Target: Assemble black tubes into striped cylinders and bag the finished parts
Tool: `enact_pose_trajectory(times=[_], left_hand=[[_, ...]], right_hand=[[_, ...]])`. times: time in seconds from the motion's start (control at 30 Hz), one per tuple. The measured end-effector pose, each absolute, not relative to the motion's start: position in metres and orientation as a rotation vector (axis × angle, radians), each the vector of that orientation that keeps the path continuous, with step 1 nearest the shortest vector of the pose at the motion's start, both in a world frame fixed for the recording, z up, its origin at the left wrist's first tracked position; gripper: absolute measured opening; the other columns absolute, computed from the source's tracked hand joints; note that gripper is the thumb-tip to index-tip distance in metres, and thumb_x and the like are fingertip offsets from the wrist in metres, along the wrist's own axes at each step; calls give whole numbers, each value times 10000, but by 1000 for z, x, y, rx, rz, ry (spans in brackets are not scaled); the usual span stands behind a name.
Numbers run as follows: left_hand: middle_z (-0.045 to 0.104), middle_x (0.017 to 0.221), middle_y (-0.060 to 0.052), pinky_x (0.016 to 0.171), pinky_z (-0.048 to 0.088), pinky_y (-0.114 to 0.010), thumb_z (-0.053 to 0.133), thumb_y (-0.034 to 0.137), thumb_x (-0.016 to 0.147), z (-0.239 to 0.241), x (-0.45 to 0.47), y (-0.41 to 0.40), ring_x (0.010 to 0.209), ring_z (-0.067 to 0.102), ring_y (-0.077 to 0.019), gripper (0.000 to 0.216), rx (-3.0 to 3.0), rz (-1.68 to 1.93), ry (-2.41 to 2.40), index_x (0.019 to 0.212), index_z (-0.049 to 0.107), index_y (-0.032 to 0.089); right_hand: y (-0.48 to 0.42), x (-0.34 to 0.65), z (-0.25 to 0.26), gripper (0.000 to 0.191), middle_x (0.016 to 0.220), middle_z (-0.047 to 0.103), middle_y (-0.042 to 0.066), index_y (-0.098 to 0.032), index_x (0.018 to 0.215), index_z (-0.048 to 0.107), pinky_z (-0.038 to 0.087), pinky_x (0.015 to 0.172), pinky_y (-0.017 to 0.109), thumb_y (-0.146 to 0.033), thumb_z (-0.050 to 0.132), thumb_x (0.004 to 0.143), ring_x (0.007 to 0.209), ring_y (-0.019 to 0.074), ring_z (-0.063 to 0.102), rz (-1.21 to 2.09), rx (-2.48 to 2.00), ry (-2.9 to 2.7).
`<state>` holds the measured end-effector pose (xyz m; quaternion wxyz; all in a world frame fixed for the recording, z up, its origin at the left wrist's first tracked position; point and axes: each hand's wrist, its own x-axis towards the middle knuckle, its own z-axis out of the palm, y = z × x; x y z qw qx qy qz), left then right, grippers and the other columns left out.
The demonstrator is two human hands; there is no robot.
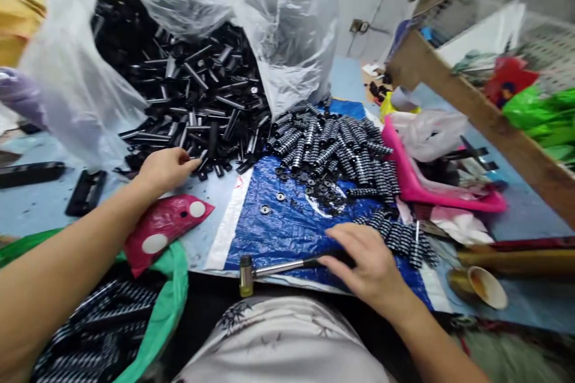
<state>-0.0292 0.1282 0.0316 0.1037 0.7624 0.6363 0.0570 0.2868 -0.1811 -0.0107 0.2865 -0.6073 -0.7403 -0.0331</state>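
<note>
Black plastic pieces (202, 102) spill in a heap out of a clear bag (287, 18) at the far left of the bench (36, 203), and that is where I have the left hand (164, 169). Its fingers are bunched together with the tips in among the nearest pieces at the heap's front edge. I cannot tell whether they have one pinched.

The right hand (366, 266) lies palm down over the dark grip of a small hammer (278, 266). The hammer lies flat on a blue sheet (287, 227) near the bench's front edge, its head pointing left. The fingers are laid along the grip and only loosely curved. Whether they are closed around it, I cannot make out from this view.

Just beyond the right hand, ribbed black-and-white sleeves (341, 143) lie in a pile across the far side of the blue sheet, running down toward the wrist. Small round metal rings (281, 196) are scattered on the sheet between the two hands.

A red pouch with white dots (164, 224) sits just beside the left forearm. Below it a green bag (173, 299) holds more striped pieces. A pink tray (404, 179) lies to the right of the sleeves. A wooden beam (471, 114) slants across the right side, and a cup (483, 287) lies tipped on its side near the right wrist.
</note>
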Motion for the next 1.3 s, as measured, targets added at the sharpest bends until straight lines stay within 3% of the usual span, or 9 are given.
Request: enact_pose_trajectory(times=[0.2, 0.4, 0.57, 0.73, 0.83, 0.9, 1.0, 1.17, 1.3], left_hand=[[582, 570, 63, 604, 329, -238, 759, 351, 765, 23, -21, 146, 660, 530, -152, 263, 2045, 162, 1921, 905, 732, 130], [509, 503, 95, 609, 312, -214, 719, 225, 779, 26, -18, 132, 574, 409, -81, 133, 1852, 365, 1841, 855, 706, 117], [518, 519, 97, 579, 325, -206, 690, 196, 744, 46, -24, 95, 553, 431, -74, 74, 1609, 670, 1764, 789, 640, 167], [571, 607, 60, 536, 328, -234, 705, 277, 717, 49, -12, 49, 555, 444, -97, 129, 1576, 883, 1555, 790, 646, 189], [584, 672, 25, 584, 384, -244, 715, 260, 670, 40, 4, 25, 635, 501, -118, 133, 1628, 895, 1388, 669, 608, 181], [621, 750, 8, 591, 401, -236, 708, 240, 654, 35, 15, 10, 655, 537, -114, 200, 1506, 830, 1243, 617, 520, 181], [640, 753, -9, 525, 370, -212, 711, 295, 693, 30, 29, -10, 560, 518, -78, 301, 1199, 696, 1092, 596, 453, 173], [508, 577, 77, 421, 232, -182, 748, 501, 768, 27, 43, -35, 424, 366, -47, 377, 941, 702, 1024, 855, 553, 190], [597, 651, 47, 488, 361, -180, 762, 431, 766, 28, 50, -43, 492, 517, -66, 371, 922, 582, 905, 965, 575, 180]], right_hand=[[-205, 380, -20, 955, 1541, 412, 242, -153, 1418, 482, 351, 1124, 651, -746, 717, 706, 1442, 457, 351, -182, -2329, -1714], [-190, 395, -30, 811, 1558, 381, 228, -171, 1295, 574, 382, 1110, 639, -711, 728, 710, 1446, 429, 362, -27, -2273, -1793], [-196, 385, -22, 916, 1441, 518, 205, -181, 1430, 449, 474, 1055, 568, -586, 811, 692, 1260, 373, 576, 15, -2014, -1521], [-188, 339, -12, 888, 1494, 496, 153, -349, 1538, 239, 594, 867, 451, -514, 730, 818, 1150, 289, 672, 675, -1474, -1160], [-165, 302, -6, 766, 1514, 489, 158, -331, 1520, 325, 603, 803, 456, -650, 571, 868, 1159, 304, 664, 1062, -1207, -973], [-148, 280, -4, 641, 1391, 601, 140, -308, 1415, 478, 593, 668, 399, -672, 502, 888, 951, 256, 710, 1203, -1145, -737], [-127, 254, -3, 479, 961, 717, 67, -251, 1126, 651, 483, 481, 289, -649, 495, 910, 578, 146, 589, 1325, -1161, -426], [-115, 231, -2, 509, 750, 647, 28, -197, 904, 684, 502, 521, 274, -693, 596, 838, 585, 142, 573, 1463, -1173, -277], [-116, 222, 2, 481, 612, 529, -48, -205, 939, 667, 363, 429, 208, -655, 714, 775, 458, 77, 420, 1451, -1134, -268]])
